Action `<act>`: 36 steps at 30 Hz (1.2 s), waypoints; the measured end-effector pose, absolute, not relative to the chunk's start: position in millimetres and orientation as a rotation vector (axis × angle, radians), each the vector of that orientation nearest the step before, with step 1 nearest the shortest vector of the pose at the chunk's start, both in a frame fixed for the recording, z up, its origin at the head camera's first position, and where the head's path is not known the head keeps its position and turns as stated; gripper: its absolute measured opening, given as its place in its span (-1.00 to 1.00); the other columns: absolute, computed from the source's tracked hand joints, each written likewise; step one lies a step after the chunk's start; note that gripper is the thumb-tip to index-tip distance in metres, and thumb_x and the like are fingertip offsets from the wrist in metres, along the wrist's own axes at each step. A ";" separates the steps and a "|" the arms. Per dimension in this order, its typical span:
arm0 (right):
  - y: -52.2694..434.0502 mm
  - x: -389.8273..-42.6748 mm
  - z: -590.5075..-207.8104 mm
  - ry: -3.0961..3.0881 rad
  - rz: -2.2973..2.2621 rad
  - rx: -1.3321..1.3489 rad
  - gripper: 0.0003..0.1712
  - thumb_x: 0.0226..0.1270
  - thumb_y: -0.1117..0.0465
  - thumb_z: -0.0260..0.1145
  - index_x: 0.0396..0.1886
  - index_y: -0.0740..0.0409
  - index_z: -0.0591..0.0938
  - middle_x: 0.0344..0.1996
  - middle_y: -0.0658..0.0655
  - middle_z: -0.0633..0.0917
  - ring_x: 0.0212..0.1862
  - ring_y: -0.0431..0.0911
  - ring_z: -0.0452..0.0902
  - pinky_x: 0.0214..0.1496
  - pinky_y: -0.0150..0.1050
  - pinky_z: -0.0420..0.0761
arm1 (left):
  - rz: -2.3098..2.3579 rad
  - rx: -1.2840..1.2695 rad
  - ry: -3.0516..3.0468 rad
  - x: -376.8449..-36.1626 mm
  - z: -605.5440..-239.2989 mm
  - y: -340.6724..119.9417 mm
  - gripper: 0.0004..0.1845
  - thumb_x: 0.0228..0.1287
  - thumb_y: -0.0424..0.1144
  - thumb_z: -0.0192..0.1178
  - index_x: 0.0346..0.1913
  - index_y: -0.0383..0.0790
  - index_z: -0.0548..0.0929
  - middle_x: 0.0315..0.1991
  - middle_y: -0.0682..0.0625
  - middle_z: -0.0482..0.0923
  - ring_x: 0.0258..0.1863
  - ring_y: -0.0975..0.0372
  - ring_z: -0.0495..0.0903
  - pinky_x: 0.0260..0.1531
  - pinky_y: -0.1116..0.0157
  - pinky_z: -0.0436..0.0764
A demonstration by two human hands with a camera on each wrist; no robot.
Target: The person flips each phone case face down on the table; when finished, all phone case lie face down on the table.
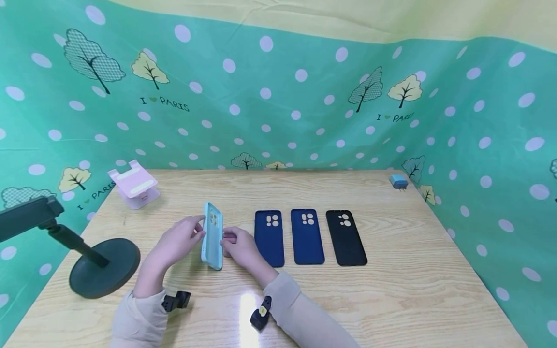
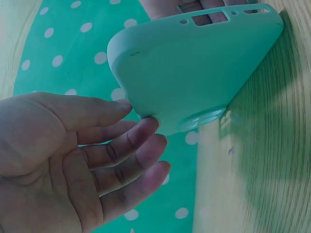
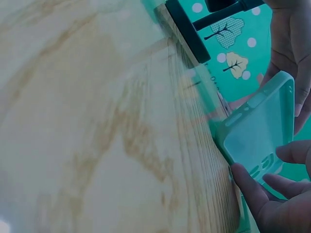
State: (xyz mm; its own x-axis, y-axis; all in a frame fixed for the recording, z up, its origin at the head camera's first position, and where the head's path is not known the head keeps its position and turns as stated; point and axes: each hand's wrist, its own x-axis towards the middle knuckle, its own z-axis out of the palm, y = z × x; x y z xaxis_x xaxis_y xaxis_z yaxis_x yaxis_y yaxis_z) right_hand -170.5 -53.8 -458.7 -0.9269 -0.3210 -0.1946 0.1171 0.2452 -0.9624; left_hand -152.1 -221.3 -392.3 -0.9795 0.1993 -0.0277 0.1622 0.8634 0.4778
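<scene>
Light wood-grain table (image 1: 391, 299), walled on three sides by a green dotted backdrop. On it, left to right: dark round stand base (image 1: 104, 267) with a post leaning up and left, front-left; pink phone stand (image 1: 134, 186) at back-left; mint phone case (image 1: 212, 236) standing on its long edge near centre; then a row lying flat, camera cutouts up: navy case (image 1: 269, 238), second navy case (image 1: 307, 237), black case (image 1: 345, 238), near each other but apart. Small blue block (image 1: 398, 181) at back-right edge.
</scene>
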 end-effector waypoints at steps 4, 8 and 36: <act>-53.3 -170.5 -458.1 2.135 -1.783 -0.178 -0.58 0.36 0.31 0.24 0.19 0.31 0.53 0.02 0.24 0.65 0.00 -0.08 0.64 -0.19 -0.35 0.71 | 0.776 0.280 2.938 -152.1 -392.0 -220.1 -0.53 0.37 -0.37 0.08 0.26 -0.58 0.38 -0.13 -0.28 0.64 -0.17 -0.01 0.64 -0.18 0.02 0.62; -52.9 -170.4 -456.9 2.092 -1.845 -0.172 -0.59 0.38 0.27 0.23 0.18 0.32 0.53 0.04 0.25 0.65 0.01 -0.07 0.64 -0.16 -0.30 0.72 | 0.787 0.299 2.937 -151.9 -392.6 -219.6 -0.53 0.38 -0.38 0.06 0.27 -0.59 0.37 -0.10 -0.31 0.65 -0.15 -0.02 0.66 -0.14 0.00 0.62; -51.0 -164.9 -442.6 2.040 -1.887 -0.188 -0.49 0.36 0.20 0.27 0.27 0.24 0.47 0.06 0.21 0.64 -0.05 -0.12 0.66 -0.18 -0.27 0.72 | 0.935 0.419 2.756 -157.5 -408.4 -216.6 -0.54 0.35 -0.39 0.10 0.25 -0.56 0.41 -0.13 -0.25 0.69 -0.16 0.02 0.68 -0.13 0.06 0.66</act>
State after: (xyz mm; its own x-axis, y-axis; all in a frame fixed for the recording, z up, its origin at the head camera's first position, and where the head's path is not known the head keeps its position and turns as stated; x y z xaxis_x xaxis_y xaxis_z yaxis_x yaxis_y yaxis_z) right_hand -164.9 -51.0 -442.6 -0.9284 -0.3321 -0.1667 0.1403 0.1020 -0.9848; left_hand -157.5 -216.6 -408.4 -0.9396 0.3282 -0.0971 0.2012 0.7594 0.6187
